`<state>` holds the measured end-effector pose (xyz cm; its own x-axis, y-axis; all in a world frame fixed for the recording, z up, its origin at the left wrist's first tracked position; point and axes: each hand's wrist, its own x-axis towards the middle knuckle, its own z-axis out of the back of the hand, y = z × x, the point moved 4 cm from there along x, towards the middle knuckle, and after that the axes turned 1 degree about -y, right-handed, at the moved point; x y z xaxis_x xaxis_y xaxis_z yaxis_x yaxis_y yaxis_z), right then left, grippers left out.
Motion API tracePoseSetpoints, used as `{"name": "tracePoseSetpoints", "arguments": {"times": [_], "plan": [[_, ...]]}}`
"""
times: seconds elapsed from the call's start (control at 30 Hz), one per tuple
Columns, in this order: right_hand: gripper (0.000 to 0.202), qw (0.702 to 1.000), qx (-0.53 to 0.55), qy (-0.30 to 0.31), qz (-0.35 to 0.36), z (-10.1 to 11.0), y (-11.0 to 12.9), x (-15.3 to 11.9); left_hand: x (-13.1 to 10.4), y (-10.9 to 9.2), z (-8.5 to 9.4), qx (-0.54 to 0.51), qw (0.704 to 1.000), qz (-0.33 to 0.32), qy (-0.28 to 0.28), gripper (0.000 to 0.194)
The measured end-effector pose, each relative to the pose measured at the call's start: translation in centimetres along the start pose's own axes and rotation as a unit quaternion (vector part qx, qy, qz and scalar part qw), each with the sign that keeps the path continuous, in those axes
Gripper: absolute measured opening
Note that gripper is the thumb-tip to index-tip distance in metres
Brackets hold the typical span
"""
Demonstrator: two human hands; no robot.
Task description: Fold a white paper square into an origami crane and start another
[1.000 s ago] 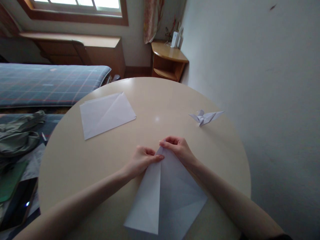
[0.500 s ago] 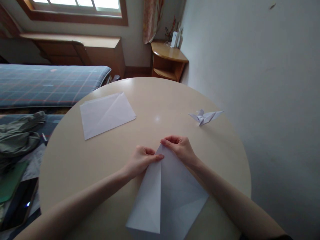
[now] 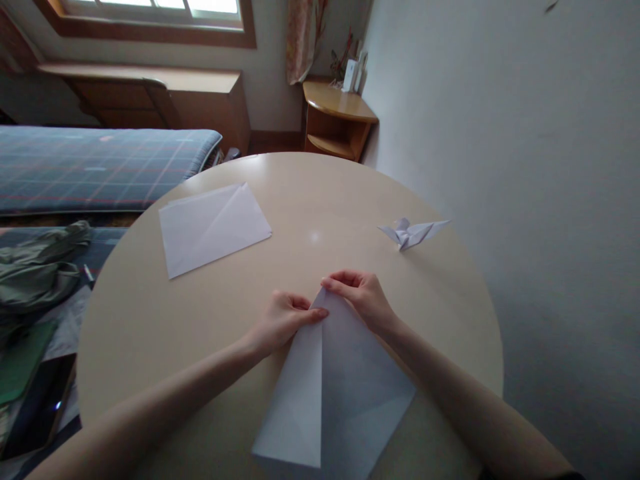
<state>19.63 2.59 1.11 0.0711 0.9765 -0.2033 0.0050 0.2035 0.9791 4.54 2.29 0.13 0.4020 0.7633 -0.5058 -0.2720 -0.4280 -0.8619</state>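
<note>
A white paper sheet point(image 3: 367, 390) lies near me on the round table, its left side folded inward to a line down the middle and its tip pointing away. My left hand point(image 3: 287, 320) pinches the folded left edge just below the tip, thumb on top. At the tip itself, my right hand point(image 3: 363, 293) grips the paper between thumb and fingers. A folded paper crane point(image 3: 407, 235) rests on the right of the table, and several white sheets point(image 3: 215, 230) lie in a stack at the back left.
The cream round table point(image 3: 150, 333) stands beside a wall on the right. To the left are a plaid mattress point(image 3: 100, 167), crumpled grey-green cloth point(image 3: 40, 273) and a dark phone or tablet point(image 3: 40, 403). A corner shelf point(image 3: 340, 103) stands behind.
</note>
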Motion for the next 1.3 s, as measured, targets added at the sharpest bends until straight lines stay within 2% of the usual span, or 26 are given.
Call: {"name": "tracePoseSetpoints", "arguments": {"times": [0.4, 0.57, 0.7, 0.93, 1.3], "plan": [[0.033, 0.999, 0.027, 0.03, -0.004, -0.1, 0.2, -0.2, 0.0, -0.1, 0.0, -0.015, 1.0, 0.003, -0.001, 0.039], [0.032, 0.999, -0.019, 0.017, 0.032, 0.4, 0.4, 0.0, 0.1, 0.2, 0.1, -0.015, 1.0, -0.005, 0.0, 0.039], [0.032, 0.998, -0.034, 0.031, 0.042, 0.3, 0.7, -0.1, 0.2, 0.3, 0.1, -0.012, 1.0, -0.013, -0.001, 0.039], [0.031, 0.996, -0.061, 0.068, 0.017, -0.4, 0.6, -0.2, 0.1, 0.0, -0.1, 0.001, 1.0, -0.026, -0.008, 0.04], [0.026, 0.998, -0.024, 0.051, -0.022, -0.4, 1.0, -0.4, 0.0, 0.1, -0.1, 0.005, 1.0, -0.026, -0.003, 0.038]]}}
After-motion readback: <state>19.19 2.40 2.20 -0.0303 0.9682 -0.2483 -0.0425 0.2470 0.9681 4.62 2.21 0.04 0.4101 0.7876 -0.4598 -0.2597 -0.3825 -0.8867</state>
